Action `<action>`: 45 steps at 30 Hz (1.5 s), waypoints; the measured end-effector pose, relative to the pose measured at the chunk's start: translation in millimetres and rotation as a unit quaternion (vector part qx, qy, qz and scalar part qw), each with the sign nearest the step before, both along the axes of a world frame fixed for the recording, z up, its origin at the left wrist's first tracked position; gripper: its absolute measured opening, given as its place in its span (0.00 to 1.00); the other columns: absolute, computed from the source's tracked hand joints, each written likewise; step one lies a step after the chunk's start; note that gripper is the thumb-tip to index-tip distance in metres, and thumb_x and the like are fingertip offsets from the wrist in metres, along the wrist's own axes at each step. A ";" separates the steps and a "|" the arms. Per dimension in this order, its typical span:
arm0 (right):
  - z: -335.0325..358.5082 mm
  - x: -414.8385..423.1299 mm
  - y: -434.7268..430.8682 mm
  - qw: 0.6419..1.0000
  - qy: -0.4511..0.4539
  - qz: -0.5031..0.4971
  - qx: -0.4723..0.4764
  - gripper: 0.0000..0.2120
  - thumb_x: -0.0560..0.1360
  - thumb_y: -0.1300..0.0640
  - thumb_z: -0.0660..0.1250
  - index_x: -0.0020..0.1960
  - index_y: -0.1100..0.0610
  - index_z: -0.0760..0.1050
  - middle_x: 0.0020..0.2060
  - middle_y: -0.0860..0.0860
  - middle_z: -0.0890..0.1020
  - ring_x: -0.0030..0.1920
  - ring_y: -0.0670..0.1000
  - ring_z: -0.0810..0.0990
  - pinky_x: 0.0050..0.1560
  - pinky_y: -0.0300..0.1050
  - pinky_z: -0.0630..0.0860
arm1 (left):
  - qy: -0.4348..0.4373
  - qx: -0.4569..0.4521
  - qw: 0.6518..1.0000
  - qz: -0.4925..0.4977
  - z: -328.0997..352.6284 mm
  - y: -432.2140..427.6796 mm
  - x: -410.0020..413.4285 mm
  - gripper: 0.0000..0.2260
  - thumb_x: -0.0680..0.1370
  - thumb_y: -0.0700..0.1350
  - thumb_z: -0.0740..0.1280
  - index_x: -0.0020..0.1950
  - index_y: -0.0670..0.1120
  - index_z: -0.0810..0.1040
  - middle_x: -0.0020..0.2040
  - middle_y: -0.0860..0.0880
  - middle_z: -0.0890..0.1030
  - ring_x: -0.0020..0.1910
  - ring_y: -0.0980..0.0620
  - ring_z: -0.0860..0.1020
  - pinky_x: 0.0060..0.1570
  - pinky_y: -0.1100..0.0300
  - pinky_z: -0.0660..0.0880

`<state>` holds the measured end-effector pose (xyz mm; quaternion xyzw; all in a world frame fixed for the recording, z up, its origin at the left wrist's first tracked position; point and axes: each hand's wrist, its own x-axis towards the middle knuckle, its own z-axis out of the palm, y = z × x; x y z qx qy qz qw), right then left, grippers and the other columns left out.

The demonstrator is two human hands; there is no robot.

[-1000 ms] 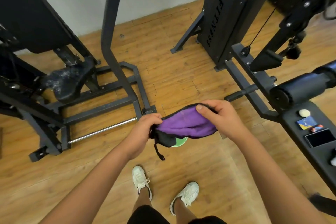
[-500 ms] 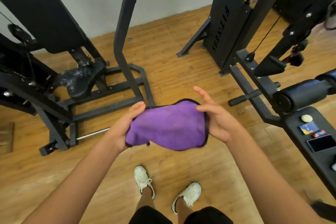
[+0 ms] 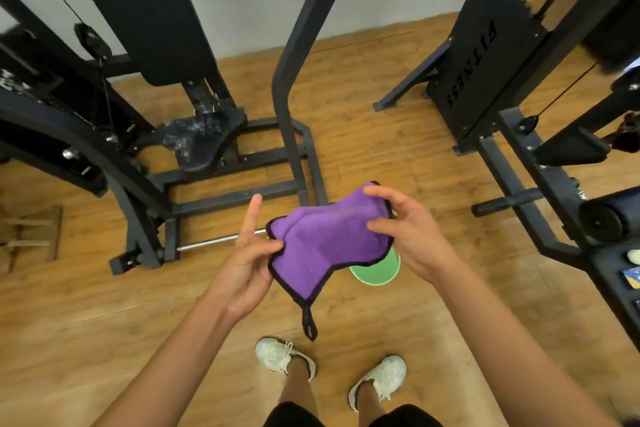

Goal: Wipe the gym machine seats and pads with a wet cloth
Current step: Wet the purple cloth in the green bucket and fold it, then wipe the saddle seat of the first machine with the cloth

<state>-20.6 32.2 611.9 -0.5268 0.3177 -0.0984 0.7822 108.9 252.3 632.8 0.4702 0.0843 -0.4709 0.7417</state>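
While the purple microfibre cloth (image 3: 325, 246) hangs between both hands, well apart from the machine seat (image 3: 204, 142), the left hand (image 3: 246, 263) pinches one edge and the right hand (image 3: 412, 236) grips the other. A slack pinch could drop it onto the green vessel (image 3: 377, 270) below, perhaps a cup.

The left forearm (image 3: 166, 357) and right forearm (image 3: 502, 333), filling the lower corners of the frame, are bare along all their visible length, as are the left hand (image 3: 247, 267) and right hand (image 3: 412, 236) at centre. At the bottom edge shows a strip of black shorts (image 3: 408, 416) above bare lower legs, and the feet wear off-white low-top trainers with matching laces, the left shoe (image 3: 277, 355) and the right shoe (image 3: 381, 376) near bottom centre
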 end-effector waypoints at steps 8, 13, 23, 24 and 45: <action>14.3 75.6 45.4 0.907 0.100 0.115 -0.392 0.22 0.72 0.69 0.68 0.61 0.50 0.81 0.54 0.40 0.82 0.54 0.32 0.77 0.55 0.26 0.70 | -0.243 0.181 0.938 -0.170 2.1 64.0 74.5 0.32 0.68 0.24 0.72 0.65 0.51 0.79 0.58 0.48 0.84 0.52 0.52 0.83 0.52 0.58 0.79; 14.2 119.8 81.4 0.838 0.115 0.147 -0.513 0.18 0.75 0.67 0.65 0.61 0.53 0.81 0.53 0.45 0.81 0.54 0.43 0.77 0.57 0.27 0.65 | -0.448 0.342 0.797 -0.219 8.3 103.5 128.8 0.13 0.72 0.34 0.71 0.47 0.53 0.83 0.36 0.50 0.82 0.31 0.59 0.74 0.32 0.69 0.69; -7.8 184.6 131.6 0.865 0.112 0.191 -0.450 0.07 0.79 0.58 0.65 0.46 0.54 0.81 0.52 0.48 0.80 0.54 0.47 0.78 0.53 0.30 0.66 | -0.346 0.271 0.884 -0.158 -2.4 163.9 195.5 0.10 0.81 0.43 0.65 0.54 0.40 0.83 0.61 0.59 0.80 0.54 0.55 0.81 0.52 0.59 0.75; -7.1 189.7 137.4 0.883 0.101 0.186 -0.418 0.08 0.79 0.57 0.65 0.44 0.54 0.80 0.56 0.47 0.79 0.56 0.45 0.77 0.56 0.32 0.67 | -0.279 0.228 0.927 -0.107 2.4 166.6 197.5 0.10 0.82 0.43 0.64 0.54 0.40 0.84 0.59 0.55 0.82 0.55 0.54 0.81 0.51 0.59 0.75; 16.7 326.3 255.1 0.991 -0.025 0.127 0.023 0.16 0.77 0.54 0.67 0.63 0.54 0.80 0.61 0.53 0.81 0.61 0.53 0.80 0.61 0.55 0.77 | -0.320 0.131 0.934 -0.087 3.4 170.3 249.4 0.18 0.80 0.43 0.67 0.70 0.52 0.71 0.61 0.50 0.81 0.62 0.53 0.78 0.61 0.58 0.75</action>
